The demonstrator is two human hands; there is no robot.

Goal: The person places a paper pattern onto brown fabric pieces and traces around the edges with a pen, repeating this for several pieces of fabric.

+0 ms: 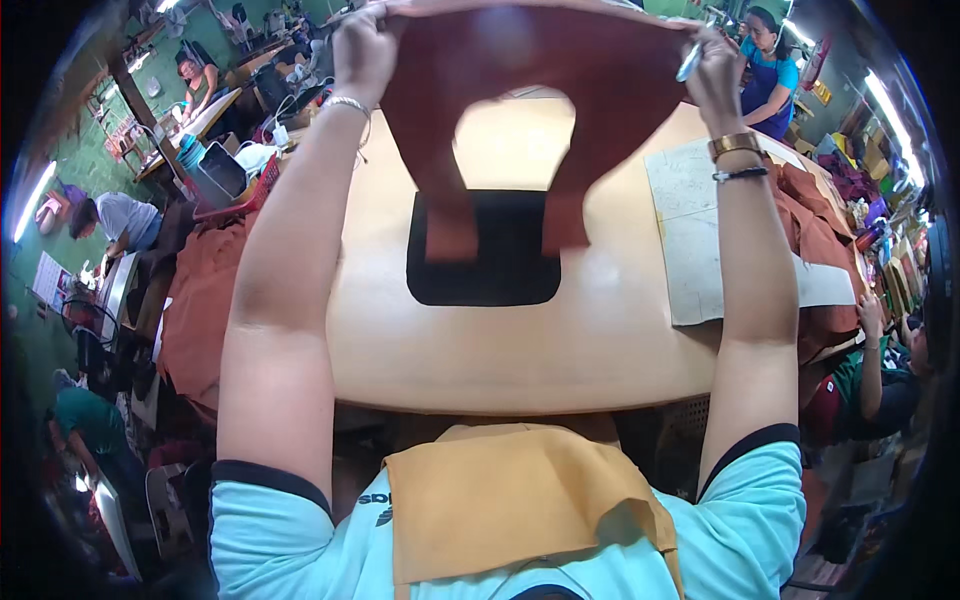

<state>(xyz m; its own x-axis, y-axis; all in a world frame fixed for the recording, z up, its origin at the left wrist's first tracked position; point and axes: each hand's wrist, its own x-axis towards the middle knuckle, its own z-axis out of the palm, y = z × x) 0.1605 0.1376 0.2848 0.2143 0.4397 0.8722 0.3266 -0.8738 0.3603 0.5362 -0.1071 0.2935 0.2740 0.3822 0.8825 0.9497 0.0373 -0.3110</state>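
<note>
Raised over the far part of the table, my left hand (365, 55) and my right hand (715, 78) stretch a reddish-brown sheet of leather or similar material (590, 75) between them. Both hands are closed on its upper corners. A wide arched opening shows in the sheet, with two strips hanging down on either side. The lower ends of those strips look blurred. A small pale-blue and silver object (688, 64) pokes out of my right hand; its kind is hard to make out. Behind and below the strips lies a black mat (485, 280) with rounded corners.
Pale pattern sheets (690, 240) lie on the table's (520, 370) right side, by reddish-brown material (815, 215). More such material (205, 300) is piled at the left, near a red basket (262, 185). A yellow-tan piece (530, 500) covers my chest. Several people work around.
</note>
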